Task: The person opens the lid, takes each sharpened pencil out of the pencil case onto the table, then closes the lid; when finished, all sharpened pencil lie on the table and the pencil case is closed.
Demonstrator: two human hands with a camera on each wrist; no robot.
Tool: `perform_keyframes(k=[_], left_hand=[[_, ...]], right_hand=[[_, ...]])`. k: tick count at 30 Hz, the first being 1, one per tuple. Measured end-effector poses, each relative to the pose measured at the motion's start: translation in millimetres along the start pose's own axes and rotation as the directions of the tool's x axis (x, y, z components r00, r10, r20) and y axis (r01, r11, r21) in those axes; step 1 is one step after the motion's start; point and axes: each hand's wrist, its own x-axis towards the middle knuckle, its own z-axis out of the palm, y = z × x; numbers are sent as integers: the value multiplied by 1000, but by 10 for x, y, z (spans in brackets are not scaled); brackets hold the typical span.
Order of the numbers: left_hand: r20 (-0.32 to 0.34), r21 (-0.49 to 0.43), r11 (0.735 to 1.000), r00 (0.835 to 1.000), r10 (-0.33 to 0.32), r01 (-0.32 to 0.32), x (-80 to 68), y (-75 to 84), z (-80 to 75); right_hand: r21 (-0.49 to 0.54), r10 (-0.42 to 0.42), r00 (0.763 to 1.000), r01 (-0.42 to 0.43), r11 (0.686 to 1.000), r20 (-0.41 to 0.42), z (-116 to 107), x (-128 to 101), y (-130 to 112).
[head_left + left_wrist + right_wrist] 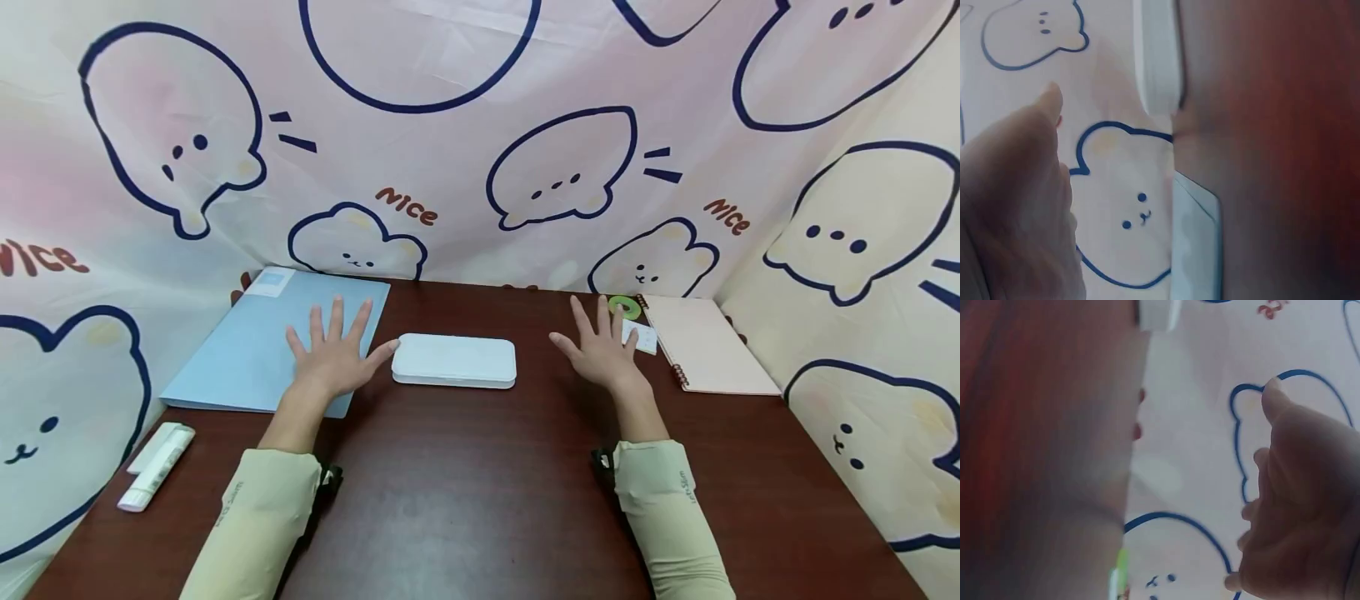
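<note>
Both hands are held with fingers straight and spread, and neither holds anything. The left hand (330, 360) is over the right part of a blue folder (232, 350), its thumb near the left end of a white pencil case (453, 361). In the left wrist view, a gap separates that hand (1019, 200) from the tabletop things. To the right of the case is the right hand (603, 354), partly covering a small white paper (641, 337) and near a green tape roll (625, 307). The right wrist view has this hand (1304, 494) raised above the table.
A spiral notebook (712, 346) with a pale cover lies at the back right. At the left edge are a white glue stick (156, 471) and a white block-like object (152, 446) beside it. Printed cloth (450, 167) walls the brown table (480, 500) at back and sides.
</note>
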Motion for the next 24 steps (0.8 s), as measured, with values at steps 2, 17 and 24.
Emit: perform_keyframes(k=[2,17,24], left_hand=[[22,-33,999,999,38,-37,31,74,3],[143,-173,962,960,239,-213,280,216,222],[255,-252,949,933,252,-187,328,136,248]], right_hand=[[28,-35,999,34,999,13,-21,6,-68],[124,-297,910,272,954,289,434,184,-605],[152,-310,863,271,951,400,523,261,-758]])
